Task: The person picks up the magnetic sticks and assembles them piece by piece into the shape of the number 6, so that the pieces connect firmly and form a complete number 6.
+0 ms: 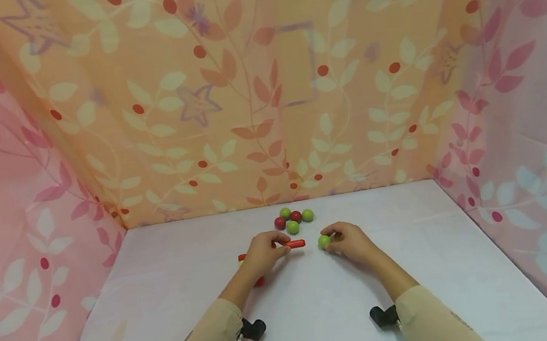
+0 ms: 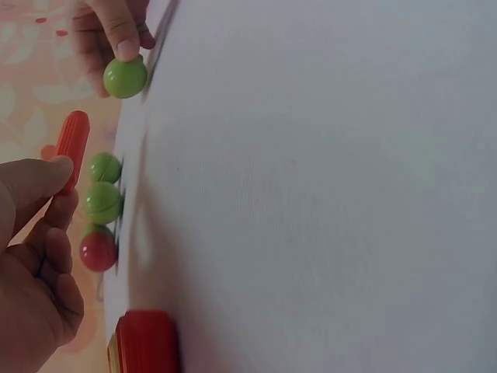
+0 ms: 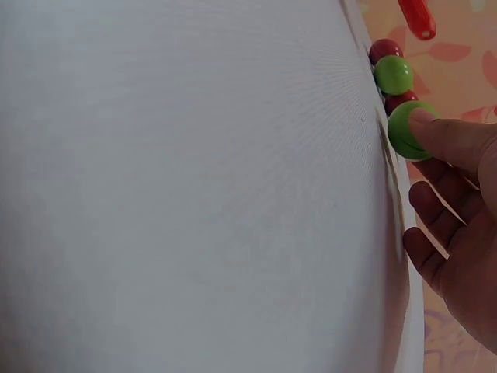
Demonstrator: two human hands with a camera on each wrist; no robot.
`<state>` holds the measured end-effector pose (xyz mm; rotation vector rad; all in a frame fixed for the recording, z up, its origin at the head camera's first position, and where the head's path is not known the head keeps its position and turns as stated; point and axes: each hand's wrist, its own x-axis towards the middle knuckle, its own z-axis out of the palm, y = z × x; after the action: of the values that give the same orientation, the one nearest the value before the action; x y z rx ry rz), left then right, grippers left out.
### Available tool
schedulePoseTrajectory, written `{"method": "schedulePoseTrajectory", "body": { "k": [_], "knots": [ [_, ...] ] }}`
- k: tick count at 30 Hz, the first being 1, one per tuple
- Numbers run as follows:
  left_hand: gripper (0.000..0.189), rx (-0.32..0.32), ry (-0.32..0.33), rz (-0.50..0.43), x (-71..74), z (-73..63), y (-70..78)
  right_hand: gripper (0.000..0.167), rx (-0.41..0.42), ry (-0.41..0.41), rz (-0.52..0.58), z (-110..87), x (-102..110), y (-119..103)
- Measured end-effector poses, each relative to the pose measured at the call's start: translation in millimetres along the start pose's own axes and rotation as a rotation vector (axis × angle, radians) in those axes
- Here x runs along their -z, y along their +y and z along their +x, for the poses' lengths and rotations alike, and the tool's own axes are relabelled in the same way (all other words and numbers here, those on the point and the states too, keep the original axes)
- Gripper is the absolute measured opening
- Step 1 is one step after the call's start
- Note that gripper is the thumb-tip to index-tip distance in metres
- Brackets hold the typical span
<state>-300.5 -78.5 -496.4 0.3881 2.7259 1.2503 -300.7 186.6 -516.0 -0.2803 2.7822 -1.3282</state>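
Observation:
My left hand (image 1: 263,252) pinches one end of a short red ribbed stick (image 1: 296,243) between thumb and fingers; its other end points right, above the white table. Across from it, my right hand (image 1: 352,242) pinches a green ball (image 1: 324,242) between thumb and fingertips. In the right wrist view the thumb lies over the front of that green ball (image 3: 408,130). Just beyond the hands sits a cluster of green and red balls, among them a near green ball (image 1: 292,227) and a red ball (image 1: 279,223).
Beneath my left forearm a red piece (image 1: 259,282) and another red end (image 1: 241,256) show, with some yellow-green; the arm hides the rest. In the left wrist view a thick red ribbed piece (image 2: 149,342) lies on the table. Patterned cloth walls (image 1: 268,136) border the white tabletop (image 1: 159,258).

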Motion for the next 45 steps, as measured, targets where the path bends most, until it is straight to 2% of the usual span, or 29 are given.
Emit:
{"method": "schedulePoseTrajectory", "body": {
  "k": [8, 15, 20, 25, 32, 39, 45],
  "knots": [
    [0.015, 0.028, -0.024, -0.054, -12.9, 9.2, 6.4, 0.034, -0.028, -0.016, 0.034, -6.9, 0.6, -3.2],
    [0.016, -0.039, -0.052, -0.048, -26.7, 16.3, 6.7, 0.036, -0.001, -0.026, 0.050, -7.7, -1.1, -2.1],
    [0.016, -0.024, -0.053, -0.052, -34.2, 16.9, 8.5, 0.036, -0.023, -0.031, 0.067, -7.8, -1.4, -0.1],
    [0.017, -0.007, -0.056, -0.061, -36.3, 16.4, 9.9, 0.035, -0.009, -0.034, 0.016, -8.2, -0.2, 1.6],
    [0.017, -0.023, -0.051, -0.072, -37.3, 18.3, 8.6, 0.038, 0.104, -0.066, -0.037, -3.1, -0.6, -6.6],
    [0.017, -0.037, -0.040, -0.061, -40.3, 20.4, 5.6, 0.031, 0.092, -0.067, -0.084, 4.1, -6.2, -13.0],
    [0.016, -0.044, -0.038, -0.071, -40.9, 19.2, 7.6, 0.025, 0.117, -0.069, -0.106, 9.0, -12.3, -10.2]
  ]
}}
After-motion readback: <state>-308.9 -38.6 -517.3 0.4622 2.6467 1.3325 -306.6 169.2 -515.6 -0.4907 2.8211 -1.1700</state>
